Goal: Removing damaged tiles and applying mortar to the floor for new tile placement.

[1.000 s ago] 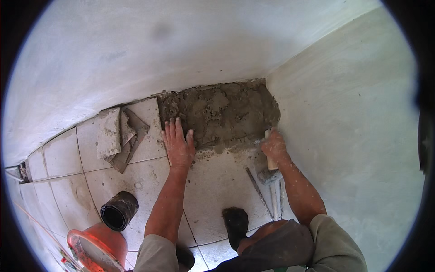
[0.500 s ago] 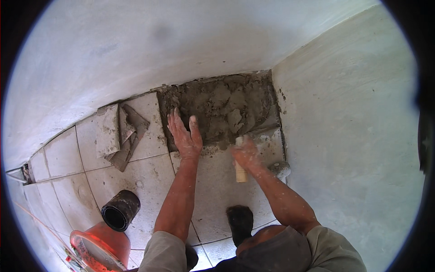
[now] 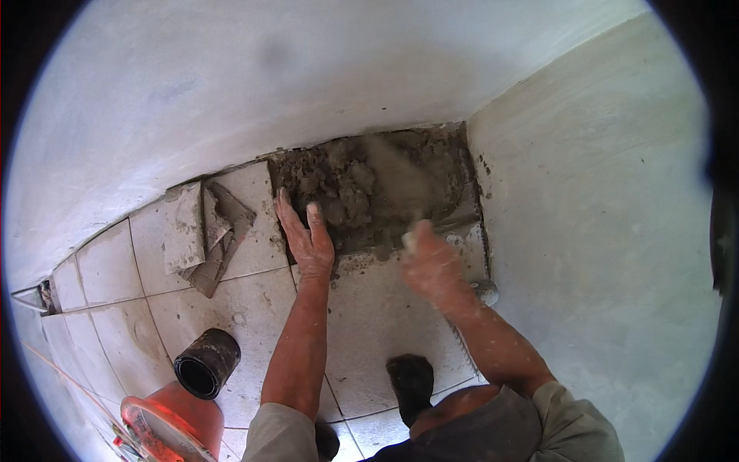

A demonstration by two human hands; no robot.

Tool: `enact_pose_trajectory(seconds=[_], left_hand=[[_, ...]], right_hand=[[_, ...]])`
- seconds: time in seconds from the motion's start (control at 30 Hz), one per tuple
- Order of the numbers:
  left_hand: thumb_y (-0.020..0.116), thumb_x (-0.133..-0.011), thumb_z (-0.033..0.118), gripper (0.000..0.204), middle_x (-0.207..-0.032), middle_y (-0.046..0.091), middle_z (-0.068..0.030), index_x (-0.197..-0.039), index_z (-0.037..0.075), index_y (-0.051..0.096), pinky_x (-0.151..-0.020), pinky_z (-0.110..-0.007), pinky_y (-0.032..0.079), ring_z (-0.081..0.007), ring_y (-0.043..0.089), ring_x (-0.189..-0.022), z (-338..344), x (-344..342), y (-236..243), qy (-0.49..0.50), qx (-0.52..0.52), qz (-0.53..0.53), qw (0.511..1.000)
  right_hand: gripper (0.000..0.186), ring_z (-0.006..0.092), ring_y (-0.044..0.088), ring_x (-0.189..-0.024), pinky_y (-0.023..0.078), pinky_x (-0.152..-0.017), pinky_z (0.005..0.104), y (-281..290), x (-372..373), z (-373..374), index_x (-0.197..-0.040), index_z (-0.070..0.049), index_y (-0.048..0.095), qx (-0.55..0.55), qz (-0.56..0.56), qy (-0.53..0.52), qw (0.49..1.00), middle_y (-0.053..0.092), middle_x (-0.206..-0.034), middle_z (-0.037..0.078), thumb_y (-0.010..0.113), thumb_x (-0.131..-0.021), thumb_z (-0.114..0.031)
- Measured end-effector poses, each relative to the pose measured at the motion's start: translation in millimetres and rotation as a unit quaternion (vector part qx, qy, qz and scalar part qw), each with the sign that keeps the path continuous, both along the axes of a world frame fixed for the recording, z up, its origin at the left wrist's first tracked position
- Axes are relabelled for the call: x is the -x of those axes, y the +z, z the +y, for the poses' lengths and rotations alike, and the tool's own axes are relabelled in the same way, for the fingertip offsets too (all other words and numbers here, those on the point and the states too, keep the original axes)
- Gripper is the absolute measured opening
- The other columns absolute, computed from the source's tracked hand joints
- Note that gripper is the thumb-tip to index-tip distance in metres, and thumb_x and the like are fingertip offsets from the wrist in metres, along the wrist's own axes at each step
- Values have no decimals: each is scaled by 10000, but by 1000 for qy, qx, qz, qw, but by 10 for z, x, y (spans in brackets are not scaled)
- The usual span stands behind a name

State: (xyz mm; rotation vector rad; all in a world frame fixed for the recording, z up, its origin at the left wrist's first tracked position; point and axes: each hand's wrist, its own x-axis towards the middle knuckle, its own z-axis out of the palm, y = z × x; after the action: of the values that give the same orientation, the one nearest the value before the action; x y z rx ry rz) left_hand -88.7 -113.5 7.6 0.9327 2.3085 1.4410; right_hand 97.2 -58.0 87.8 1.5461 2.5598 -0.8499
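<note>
A patch of wet grey-brown mortar (image 3: pixel 331 177) fills the gap in the tiled floor at the wall corner. My right hand (image 3: pixel 433 266) is closed around the handle of a trowel (image 3: pixel 400 175), whose blade is smeared by motion over the mortar. Its pale handle is mostly hidden by the fingers. At the mortar's near left edge is my left hand (image 3: pixel 308 245), open, fingers stretched out and thumb apart, holding nothing. A large pale floor tile (image 3: pixel 369 316) lies between my forearms.
Broken tile pieces (image 3: pixel 185 235) are stacked on the floor to the left. A black cylindrical container (image 3: pixel 208 362) lies beside a red bucket (image 3: pixel 188 420). A grey rounded object (image 3: pixel 485 291) sits by the right wall (image 3: pixel 593 231), partly behind my right forearm.
The trowel has swung so its blade now sweeps over the mortar, and my right hand has shifted slightly right. My left hand has moved a little left and down. Mortar lumps have shifted.
</note>
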Motion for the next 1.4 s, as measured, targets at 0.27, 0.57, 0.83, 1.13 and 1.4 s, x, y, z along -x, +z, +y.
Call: enact_pose_trajectory(seconds=[0.27, 0.57, 0.83, 1.13, 1.4], left_hand=[[379, -972, 412, 628, -1428, 300, -252, -1395, -42, 281, -1107, -441, 197, -384, 255, -1348, 102, 113, -22, 9, 21, 60, 998], [436, -943, 430, 663, -1418, 298, -263, -1401, -20, 274, -1105, -475, 192, -413, 231, -1345, 252, 129, -103, -60, 29, 68, 995], [528, -876, 508, 766, -1427, 278, -259, -1409, 13, 285, -1100, -487, 198, -421, 208, -1351, 384, 44, -148, -18, 7, 55, 998], [644, -809, 450, 750, -1420, 294, -243, -1390, 70, 360, -1073, -489, 252, -424, 274, -1308, 504, 187, -47, 16, 8, 93, 995], [671, -794, 377, 691, -1364, 373, -245, -1346, 51, 415, -1057, -493, 279, -428, 329, -1263, 526, 96, 154, 14, 33, 133, 990]], right_hand=[[246, 362, 613, -826, 512, -684, 437, -661, -436, 145, -849, -48, 560, -57, 108, -23, 992, 580, -782, 183, 689, -672, -161], [162, 326, 624, -830, 507, -668, 430, -900, -171, -7, -773, -83, 618, -54, 100, -1, 994, 598, -804, 181, 690, -644, -148], [342, 463, 587, -854, 484, -763, 477, -517, 585, -217, -979, 39, 490, 160, 98, -90, 978, 594, -875, 283, 594, -732, -173], [365, 471, 584, -894, 481, -757, 485, -512, 885, -114, -958, 43, 481, 205, 72, -8, 976, 601, -875, 290, 627, -729, -201], [320, 464, 594, -843, 483, -716, 486, -326, 751, -132, -901, 21, 508, 236, 130, -32, 963, 607, -805, 270, 650, -728, -208]])
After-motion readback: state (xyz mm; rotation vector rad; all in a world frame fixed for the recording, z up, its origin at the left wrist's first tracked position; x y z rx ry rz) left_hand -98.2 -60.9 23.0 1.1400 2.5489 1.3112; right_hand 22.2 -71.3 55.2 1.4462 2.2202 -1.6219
